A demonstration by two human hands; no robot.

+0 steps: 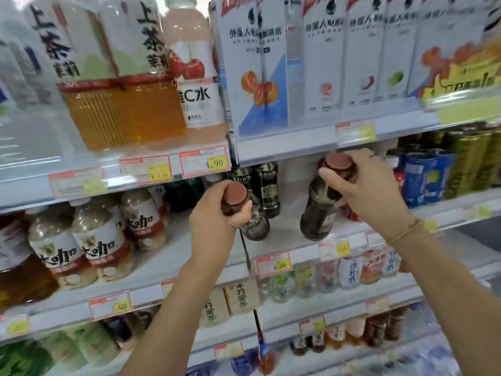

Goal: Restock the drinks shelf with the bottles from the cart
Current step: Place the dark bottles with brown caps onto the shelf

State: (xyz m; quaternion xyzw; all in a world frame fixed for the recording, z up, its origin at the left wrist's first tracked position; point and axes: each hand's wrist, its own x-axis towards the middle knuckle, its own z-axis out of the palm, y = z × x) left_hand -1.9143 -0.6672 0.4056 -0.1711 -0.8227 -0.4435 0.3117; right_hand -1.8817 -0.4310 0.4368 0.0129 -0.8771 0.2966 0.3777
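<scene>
At mid-frame, the left hand (pixel 214 215) clasped one dark bottle (pixel 257 225) by its cap, and the right hand (pixel 366 191) clasped another bottle (pixel 320 213), both tilted over the shelf (pixel 287 226). Full, they likely felt heavy and slick, safest held at the neck.

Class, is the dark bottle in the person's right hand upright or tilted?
Tilted. The dark bottle leans, its brown cap well to the right of its base; the right hand grips it at the neck.
</scene>
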